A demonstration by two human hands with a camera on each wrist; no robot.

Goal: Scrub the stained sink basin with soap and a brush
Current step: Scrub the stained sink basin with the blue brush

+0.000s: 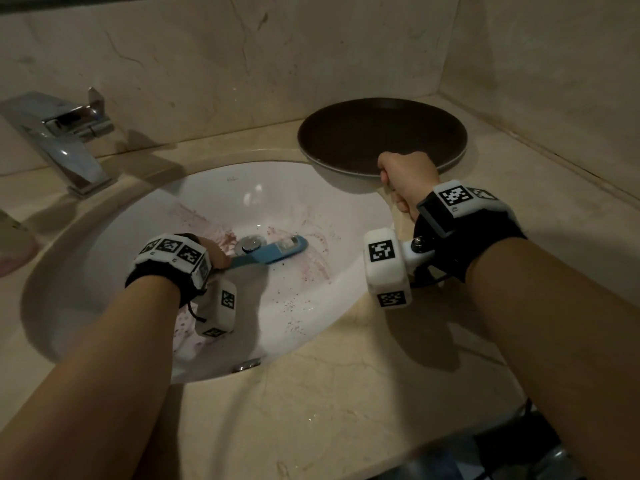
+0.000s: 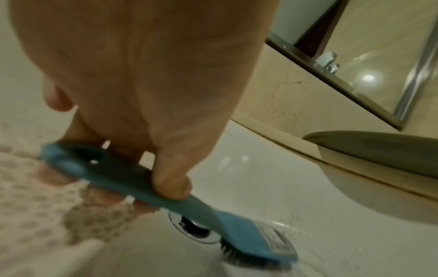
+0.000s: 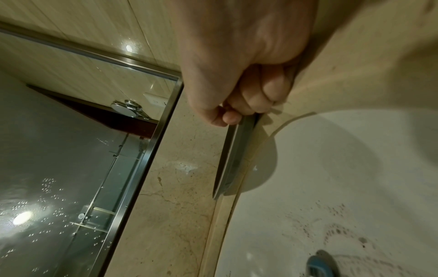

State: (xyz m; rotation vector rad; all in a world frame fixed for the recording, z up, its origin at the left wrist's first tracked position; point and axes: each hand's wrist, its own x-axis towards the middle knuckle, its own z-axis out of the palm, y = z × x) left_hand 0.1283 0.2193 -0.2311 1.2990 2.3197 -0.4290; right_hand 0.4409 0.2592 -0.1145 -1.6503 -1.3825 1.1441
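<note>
The white sink basin point(image 1: 304, 306) carries reddish stains and specks around its chrome drain point(image 1: 250, 244). My left hand point(image 1: 211, 252) grips the handle of a blue brush point(image 1: 277, 250), whose head lies bristles down just right of the drain. In the left wrist view my thumb presses the brush point(image 2: 166, 195) handle, and the bristles touch the basin point(image 2: 308, 196) beside the drain point(image 2: 196, 229). My right hand point(image 1: 403, 174) pinches the near rim of a dark brown plate point(image 1: 381, 133) on the counter. In the right wrist view curled fingers point(image 3: 239, 108) hold the plate point(image 3: 233, 159) edge.
A chrome faucet point(image 1: 65, 140) stands at the back left of the beige marble counter point(image 1: 346, 410). A pink object point(image 1: 14, 251) lies at the far left edge. Marble walls close the back and right. A mirror point(image 3: 59, 168) hangs above.
</note>
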